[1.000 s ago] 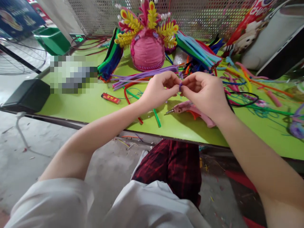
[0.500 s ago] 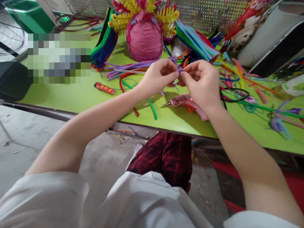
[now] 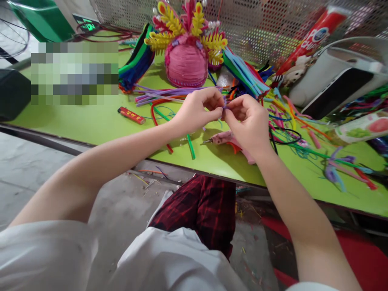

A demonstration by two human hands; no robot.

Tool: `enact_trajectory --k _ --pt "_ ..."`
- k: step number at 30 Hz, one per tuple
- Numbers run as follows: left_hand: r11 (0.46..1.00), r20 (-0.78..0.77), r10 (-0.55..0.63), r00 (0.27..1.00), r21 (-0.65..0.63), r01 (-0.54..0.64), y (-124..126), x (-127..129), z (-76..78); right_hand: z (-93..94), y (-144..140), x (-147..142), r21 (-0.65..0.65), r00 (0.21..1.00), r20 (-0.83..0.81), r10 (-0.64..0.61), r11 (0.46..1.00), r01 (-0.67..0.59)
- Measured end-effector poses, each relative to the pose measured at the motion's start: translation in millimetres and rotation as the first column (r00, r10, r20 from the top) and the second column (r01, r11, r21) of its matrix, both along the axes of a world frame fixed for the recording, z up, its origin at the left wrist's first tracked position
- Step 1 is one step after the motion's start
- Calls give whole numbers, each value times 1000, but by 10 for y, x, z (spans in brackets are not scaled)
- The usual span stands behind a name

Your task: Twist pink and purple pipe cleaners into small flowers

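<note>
Between the fingertips of both hands is a small piece of purple pipe cleaner [image 3: 224, 103], mostly hidden by the fingers. My left hand [image 3: 200, 108] pinches it from the left, and my right hand [image 3: 249, 121] pinches it from the right, the fingertips almost touching. Under my right hand lies a pink hot glue gun [image 3: 222, 138] with its nozzle pointing left. Loose purple pipe cleaners [image 3: 160, 94] lie behind my left hand. A red one [image 3: 155, 117] and a green one [image 3: 190, 145] stretch out near my left wrist.
A pink wrapped dome with yellow fronds [image 3: 186, 62] stands at the back, between bundles of coloured pipe cleaners [image 3: 245, 74]. A red lighter [image 3: 131, 115] lies on the left. Rightward are a black cable loop [image 3: 286, 136], a chips tube [image 3: 318, 34] and a grey container [image 3: 327, 64].
The view has shifted a little, showing more of the table's right side. Both hands still pinch the purple piece, and the fingers have moved slightly around it.
</note>
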State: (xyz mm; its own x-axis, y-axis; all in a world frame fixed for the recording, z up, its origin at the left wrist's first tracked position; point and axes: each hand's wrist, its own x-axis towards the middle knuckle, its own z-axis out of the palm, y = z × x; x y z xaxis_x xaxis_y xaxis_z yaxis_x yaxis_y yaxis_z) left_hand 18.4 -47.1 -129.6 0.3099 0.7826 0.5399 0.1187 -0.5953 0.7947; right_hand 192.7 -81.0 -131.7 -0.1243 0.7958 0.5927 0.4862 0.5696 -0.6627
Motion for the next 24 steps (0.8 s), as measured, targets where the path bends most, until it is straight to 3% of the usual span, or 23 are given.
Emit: enact_trajectory --k 6,9,13,15,20,24 --pt "997 -124 81 989 17 -80 -43 -19 46 69 -56 -11 77 996 89 8 997 -15" --pt "993 -84 52 995 -97 -60 -39 9 50 53 -56 -11 91 994 108 13 996 -23" --pt "965 43 -5 999 -260 16 -5 41 30 -53 26 -14 -14 998 -59 1 1000 -2" --pt "979 44 -21 999 -200 29 8 28 18 -67 54 -7 -36 997 -73 8 999 -11" --pt "998 -88 29 996 66 -24 -10 -34 16 51 14 29 105 987 157 44 993 -61" --pt "1000 -48 -1 999 25 2 -28 -27 10 87 -16 17 46 997 70 40 998 -44"
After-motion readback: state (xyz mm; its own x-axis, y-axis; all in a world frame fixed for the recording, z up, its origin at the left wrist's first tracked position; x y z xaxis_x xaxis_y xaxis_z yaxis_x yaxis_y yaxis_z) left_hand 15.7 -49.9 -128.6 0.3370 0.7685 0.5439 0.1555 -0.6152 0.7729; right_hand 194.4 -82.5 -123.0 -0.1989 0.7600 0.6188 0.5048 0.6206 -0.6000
